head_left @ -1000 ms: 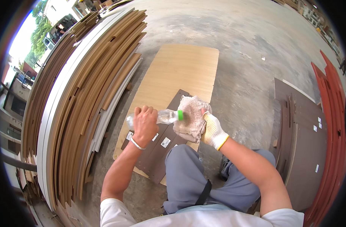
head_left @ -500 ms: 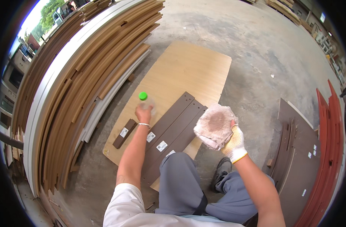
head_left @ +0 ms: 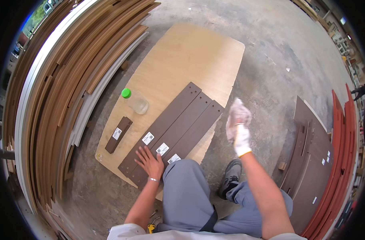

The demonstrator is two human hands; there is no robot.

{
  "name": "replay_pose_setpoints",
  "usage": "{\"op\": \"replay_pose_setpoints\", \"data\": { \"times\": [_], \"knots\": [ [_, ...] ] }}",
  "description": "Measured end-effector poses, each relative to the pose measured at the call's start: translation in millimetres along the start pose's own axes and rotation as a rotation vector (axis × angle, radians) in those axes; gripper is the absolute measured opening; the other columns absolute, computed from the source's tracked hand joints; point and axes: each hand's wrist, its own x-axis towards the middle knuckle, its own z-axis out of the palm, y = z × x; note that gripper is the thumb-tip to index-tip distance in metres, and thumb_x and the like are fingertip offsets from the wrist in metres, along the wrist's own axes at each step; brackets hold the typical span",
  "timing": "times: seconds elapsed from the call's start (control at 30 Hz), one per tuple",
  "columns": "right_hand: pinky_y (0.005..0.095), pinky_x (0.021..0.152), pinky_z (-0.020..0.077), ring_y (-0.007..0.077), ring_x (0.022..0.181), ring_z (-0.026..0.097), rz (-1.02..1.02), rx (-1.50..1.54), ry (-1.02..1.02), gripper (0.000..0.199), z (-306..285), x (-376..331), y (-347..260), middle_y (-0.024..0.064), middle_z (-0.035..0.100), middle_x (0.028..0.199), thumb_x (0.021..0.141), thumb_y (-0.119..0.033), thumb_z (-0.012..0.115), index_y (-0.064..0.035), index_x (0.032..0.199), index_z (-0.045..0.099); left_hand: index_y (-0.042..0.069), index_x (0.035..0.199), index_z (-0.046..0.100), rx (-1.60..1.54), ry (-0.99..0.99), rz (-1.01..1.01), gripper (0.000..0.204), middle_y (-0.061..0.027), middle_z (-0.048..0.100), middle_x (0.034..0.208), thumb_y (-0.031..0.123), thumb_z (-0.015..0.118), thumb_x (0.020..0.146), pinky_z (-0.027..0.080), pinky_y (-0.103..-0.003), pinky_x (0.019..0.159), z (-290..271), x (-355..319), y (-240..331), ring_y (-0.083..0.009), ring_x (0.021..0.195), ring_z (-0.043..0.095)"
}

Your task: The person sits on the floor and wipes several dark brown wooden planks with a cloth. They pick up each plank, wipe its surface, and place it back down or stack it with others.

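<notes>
Bare grey concrete floor [head_left: 278, 48] spreads around me. Stacked brown and white boards [head_left: 58, 92] lean at left, red panels [head_left: 344, 160] stand right, daylight enters far left.

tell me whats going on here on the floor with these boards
A person crouches over a light plywood sheet on the concrete floor. The bare left hand presses flat on three dark brown strips lying side by side. The gloved right hand holds a crumpled cloth just off the sheet's edge. A clear bottle with a green cap stands on the sheet, near a short dark piece.
</notes>
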Motion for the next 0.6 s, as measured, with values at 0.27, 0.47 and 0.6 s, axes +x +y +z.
{"op": "replay_pose_setpoints", "data": {
  "times": [0.27,0.47,0.6],
  "knots": [
    [0.0572,0.125,0.0229,0.0358,0.137,0.048,-1.059,-1.281,-0.599,0.045,153,-29,59,0.0126,0.058,0.131,0.086,-0.033,0.065,-0.0157,0.127,0.064,0.008,0.161,0.032,0.063,-0.038,0.050,0.074,-0.0245,0.015,0.169,0.038,0.052,0.096,0.001,-0.067,0.122,-4,-18,-4,-0.0464,0.157,0.007],
    [0.0478,0.128,0.0147,0.0434,0.150,0.029,-0.609,-1.373,0.041,0.060,132,91,33,0.0225,0.038,0.160,0.101,-0.037,0.049,-0.0049,0.152,0.046,0.010,0.160,0.035,0.057,-0.054,0.064,0.072,-0.0262,0.015,0.169,0.034,0.055,0.094,0.001,-0.067,0.122,-8,-16,-2,-0.0481,0.156,0.007],
    [0.0500,0.128,0.0126,0.0457,0.152,0.023,-0.682,-1.435,-0.379,0.065,126,58,103,0.0212,0.030,0.165,0.095,-0.036,0.053,-0.0074,0.152,0.046,0.007,0.159,0.035,0.058,-0.088,0.079,0.074,-0.0279,0.013,0.168,0.035,0.056,0.094,0.001,-0.067,0.122,-9,-13,0,-0.0491,0.155,0.006]
  ]
}}
